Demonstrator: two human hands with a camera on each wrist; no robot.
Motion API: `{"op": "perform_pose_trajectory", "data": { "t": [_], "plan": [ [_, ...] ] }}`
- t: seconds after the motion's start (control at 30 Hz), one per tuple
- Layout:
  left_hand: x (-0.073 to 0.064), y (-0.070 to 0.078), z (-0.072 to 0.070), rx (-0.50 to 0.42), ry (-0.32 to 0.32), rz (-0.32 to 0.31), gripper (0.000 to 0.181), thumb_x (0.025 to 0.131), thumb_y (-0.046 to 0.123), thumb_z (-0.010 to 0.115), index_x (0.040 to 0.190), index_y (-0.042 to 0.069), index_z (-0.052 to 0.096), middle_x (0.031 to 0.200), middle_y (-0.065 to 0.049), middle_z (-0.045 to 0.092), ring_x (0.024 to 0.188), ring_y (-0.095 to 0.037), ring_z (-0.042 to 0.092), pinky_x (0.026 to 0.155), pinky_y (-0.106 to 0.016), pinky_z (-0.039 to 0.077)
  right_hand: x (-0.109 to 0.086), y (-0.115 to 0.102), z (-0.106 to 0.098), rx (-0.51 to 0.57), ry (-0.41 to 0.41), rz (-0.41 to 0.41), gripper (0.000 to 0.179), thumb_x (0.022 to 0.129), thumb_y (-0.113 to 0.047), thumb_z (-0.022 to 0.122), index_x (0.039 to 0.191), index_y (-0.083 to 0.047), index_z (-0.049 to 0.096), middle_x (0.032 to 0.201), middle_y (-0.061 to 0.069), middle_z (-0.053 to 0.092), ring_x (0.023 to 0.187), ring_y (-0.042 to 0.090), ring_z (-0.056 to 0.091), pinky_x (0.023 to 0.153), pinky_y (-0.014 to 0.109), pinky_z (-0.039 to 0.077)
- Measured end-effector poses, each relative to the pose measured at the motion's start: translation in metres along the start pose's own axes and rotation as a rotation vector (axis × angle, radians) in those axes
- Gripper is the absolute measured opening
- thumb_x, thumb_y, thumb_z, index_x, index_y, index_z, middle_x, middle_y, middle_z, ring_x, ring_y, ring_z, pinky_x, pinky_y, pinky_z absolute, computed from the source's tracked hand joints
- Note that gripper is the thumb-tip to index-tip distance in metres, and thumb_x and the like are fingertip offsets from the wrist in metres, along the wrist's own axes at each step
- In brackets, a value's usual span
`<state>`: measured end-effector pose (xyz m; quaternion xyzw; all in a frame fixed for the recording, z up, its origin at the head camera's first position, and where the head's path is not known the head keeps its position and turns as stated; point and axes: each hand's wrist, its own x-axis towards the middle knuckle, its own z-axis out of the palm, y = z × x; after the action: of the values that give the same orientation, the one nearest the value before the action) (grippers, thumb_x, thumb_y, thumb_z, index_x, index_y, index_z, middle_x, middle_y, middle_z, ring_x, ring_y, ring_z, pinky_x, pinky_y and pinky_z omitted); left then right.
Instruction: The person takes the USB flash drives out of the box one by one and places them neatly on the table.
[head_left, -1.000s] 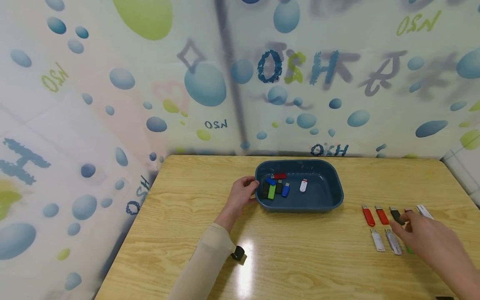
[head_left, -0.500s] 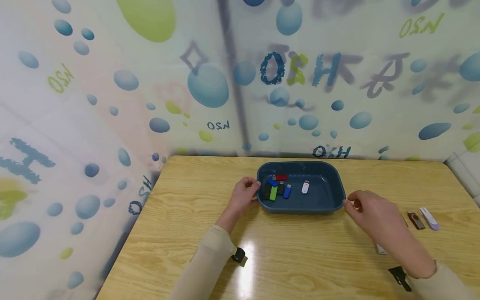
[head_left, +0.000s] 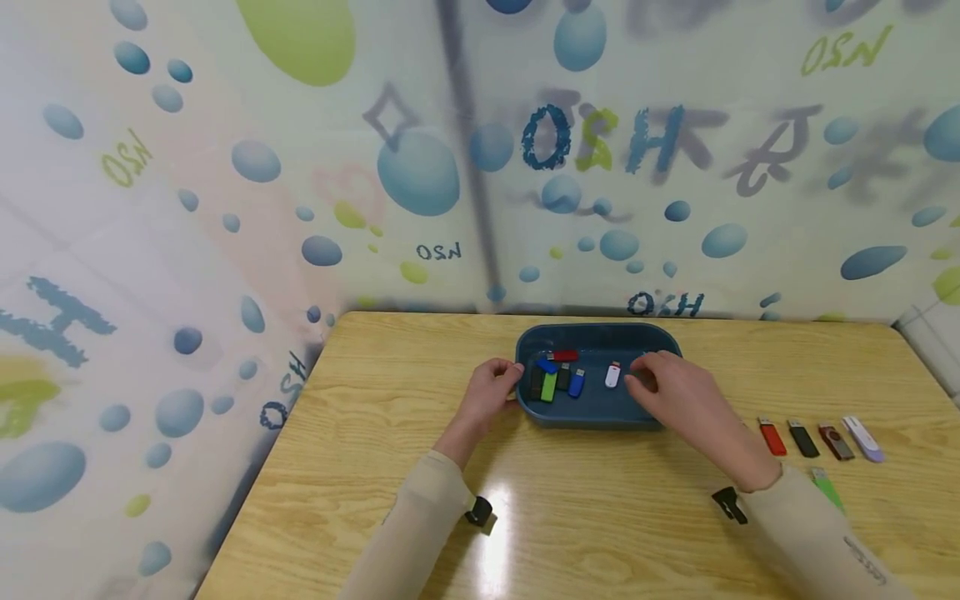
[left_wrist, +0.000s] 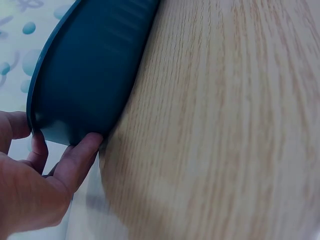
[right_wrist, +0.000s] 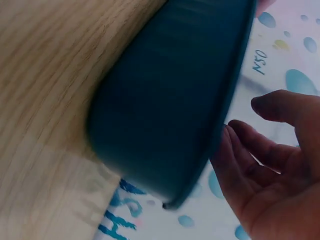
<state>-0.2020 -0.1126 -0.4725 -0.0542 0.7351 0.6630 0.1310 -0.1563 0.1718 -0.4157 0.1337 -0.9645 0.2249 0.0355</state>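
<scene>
A dark blue plastic tray (head_left: 585, 421) stands near the back of the table. My left hand (head_left: 491, 385) grips its left end, thumb at the rim and fingers against the outer wall. Over the tray's right half is my right hand (head_left: 670, 386), its thumb apart from the fingertips and nothing visible between them in the right wrist view. Inside, several USB flash drives cluster at the left: a green one (head_left: 549, 387), a red one (head_left: 564, 355), a blue one (head_left: 576, 383) and dark ones. A white USB drive (head_left: 612, 375) lies alone near the middle.
On the table to the right lie more USB drives: a red one (head_left: 772, 437), a black one (head_left: 803, 438), a brown one (head_left: 836, 442), a white-and-purple one (head_left: 863, 439) and a green one (head_left: 827, 488). My right forearm covers part of that area. A patterned wall rises behind.
My right hand has moved left from the USB drives on the table, past the tray's right edge, to over the tray. My left hand keeps its grip on the tray.
</scene>
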Motion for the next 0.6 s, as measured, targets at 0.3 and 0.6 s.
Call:
{"op": "perform_pose_trajectory", "data": {
  "t": [0.3, 0.6],
  "plan": [
    [-0.004, 0.004, 0.002, -0.006, 0.008, 0.017, 0.027, 0.108, 0.021, 0.057, 0.112, -0.005, 0.061, 0.104, -0.010, 0.054, 0.094, -0.026, 0.061, 0.083, -0.042, 0.063, 0.034, 0.004, 0.022, -0.034, -0.084, 0.053, 0.025, 0.099, -0.022, 0.068, 0.103, 0.003, 0.072, 0.087, 0.010, 0.067, 0.069, 0.020, 0.058, 0.062, 0.039, 0.054],
    [-0.002, -0.001, 0.001, -0.015, 0.006, 0.014, 0.032, 0.108, 0.024, 0.057, 0.116, -0.006, 0.061, 0.109, -0.011, 0.055, 0.096, -0.026, 0.061, 0.085, -0.044, 0.063, 0.053, 0.005, 0.035, -0.118, -0.175, 0.132, 0.052, 0.102, -0.028, 0.064, 0.055, -0.014, 0.048, 0.053, -0.001, 0.035, 0.048, 0.019, 0.042, 0.046, 0.029, 0.031]
  ]
}}
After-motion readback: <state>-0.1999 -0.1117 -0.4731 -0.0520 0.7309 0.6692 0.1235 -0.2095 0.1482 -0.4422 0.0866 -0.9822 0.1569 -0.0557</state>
